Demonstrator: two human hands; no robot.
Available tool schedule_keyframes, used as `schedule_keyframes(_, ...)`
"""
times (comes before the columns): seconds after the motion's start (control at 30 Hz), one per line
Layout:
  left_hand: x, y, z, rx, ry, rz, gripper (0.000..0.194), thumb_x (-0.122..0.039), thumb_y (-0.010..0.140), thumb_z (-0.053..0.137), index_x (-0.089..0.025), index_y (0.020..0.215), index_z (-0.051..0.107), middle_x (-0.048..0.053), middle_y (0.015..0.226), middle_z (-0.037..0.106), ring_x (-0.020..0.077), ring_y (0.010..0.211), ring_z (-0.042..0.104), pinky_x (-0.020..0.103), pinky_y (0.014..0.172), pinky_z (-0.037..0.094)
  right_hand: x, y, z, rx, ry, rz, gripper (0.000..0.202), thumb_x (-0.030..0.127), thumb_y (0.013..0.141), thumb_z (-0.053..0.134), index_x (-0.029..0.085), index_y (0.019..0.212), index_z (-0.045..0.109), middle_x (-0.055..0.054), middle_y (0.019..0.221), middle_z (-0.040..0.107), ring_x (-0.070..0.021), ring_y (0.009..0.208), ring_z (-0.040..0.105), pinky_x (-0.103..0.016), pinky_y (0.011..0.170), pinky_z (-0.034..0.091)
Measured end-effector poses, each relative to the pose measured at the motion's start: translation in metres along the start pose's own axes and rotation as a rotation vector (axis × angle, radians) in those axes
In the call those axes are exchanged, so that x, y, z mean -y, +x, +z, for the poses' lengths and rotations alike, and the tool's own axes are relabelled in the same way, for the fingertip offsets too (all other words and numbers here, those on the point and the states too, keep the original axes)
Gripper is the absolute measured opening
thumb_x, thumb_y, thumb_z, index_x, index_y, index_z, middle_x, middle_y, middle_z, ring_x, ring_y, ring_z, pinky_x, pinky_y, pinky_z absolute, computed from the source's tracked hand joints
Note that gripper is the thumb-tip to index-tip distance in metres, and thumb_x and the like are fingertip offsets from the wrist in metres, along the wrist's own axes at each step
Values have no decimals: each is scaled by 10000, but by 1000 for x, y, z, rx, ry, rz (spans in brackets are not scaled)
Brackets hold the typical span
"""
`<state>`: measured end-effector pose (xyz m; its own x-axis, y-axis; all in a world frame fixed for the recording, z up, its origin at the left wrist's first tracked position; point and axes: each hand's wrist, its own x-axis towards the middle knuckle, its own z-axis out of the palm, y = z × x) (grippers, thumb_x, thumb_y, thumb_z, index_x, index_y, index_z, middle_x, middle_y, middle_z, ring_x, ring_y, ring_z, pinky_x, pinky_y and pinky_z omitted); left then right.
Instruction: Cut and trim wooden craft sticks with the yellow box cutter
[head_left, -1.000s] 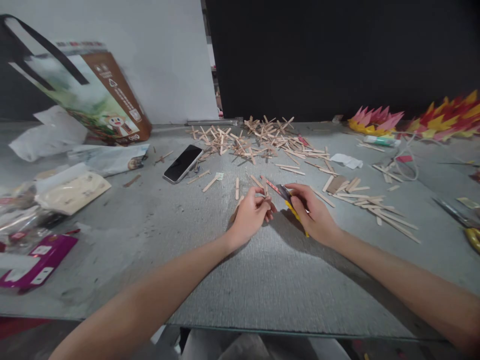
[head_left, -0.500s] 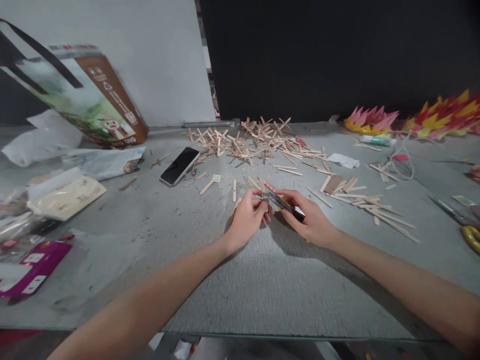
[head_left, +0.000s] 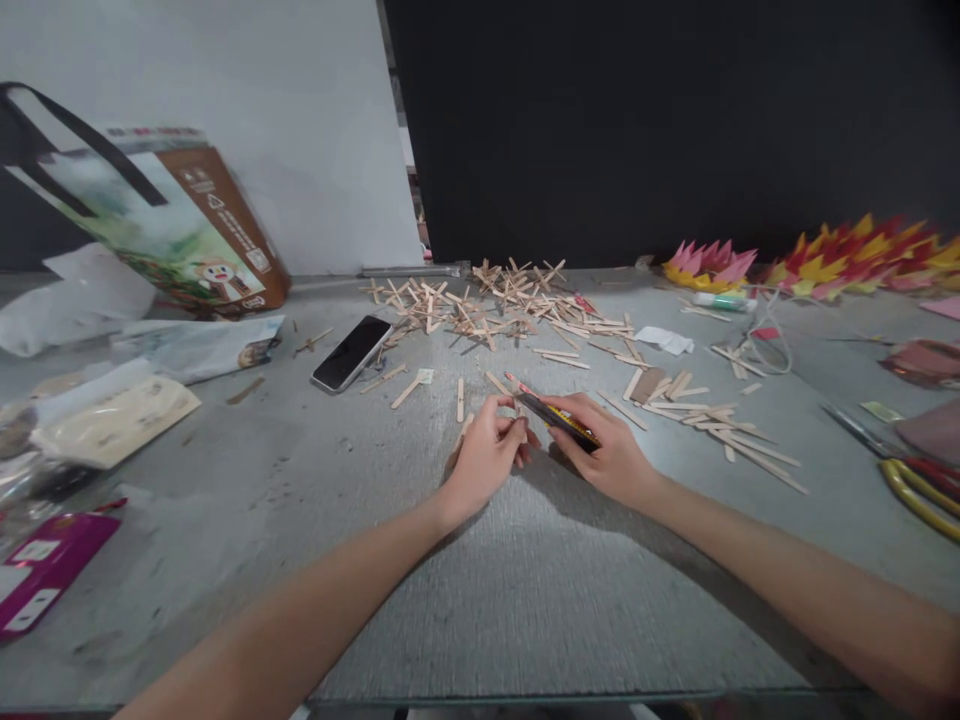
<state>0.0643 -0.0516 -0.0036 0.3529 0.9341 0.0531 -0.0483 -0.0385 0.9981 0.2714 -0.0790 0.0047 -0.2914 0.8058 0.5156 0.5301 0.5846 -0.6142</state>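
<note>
The yellow-and-black utility knife [head_left: 568, 423] lies in the closed grip of the right hand [head_left: 606, 455], low over the grey bench [head_left: 525, 580]. The left hand [head_left: 486, 455] pinches a small wooden stick [head_left: 517, 413] — loose sticks [head_left: 510, 300] behind, a black phone [head_left: 352, 353] left.

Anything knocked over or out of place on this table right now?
The printed bag at the far left leans tilted against the wall. Wooden sticks lie scattered loose across the table, some close beside the phone.
</note>
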Motion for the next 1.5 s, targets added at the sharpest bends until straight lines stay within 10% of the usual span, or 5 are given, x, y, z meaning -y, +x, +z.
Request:
schedule_keyframes(0.47,3,2,-4,-123,-36,23,432,-554,991,688,-243,1153,435,66,966,786,233,844,805,341,723,612,1,1,1,4,13,-42,396,215,1086,558,324,1460,631,-99,1290,723,-240,1135,728,-400,981,600)
schedule_keyframes(1.5,7,4,-6,-46,-115,55,562,-554,990,692,-205,1388,502,-4,819,697,152,619,665,294,632,523,-4,0,3,-56,1,-21,406,222,1086,572,332,1477,596,-87,1258,717,-241,1121,716,-397,967,588)
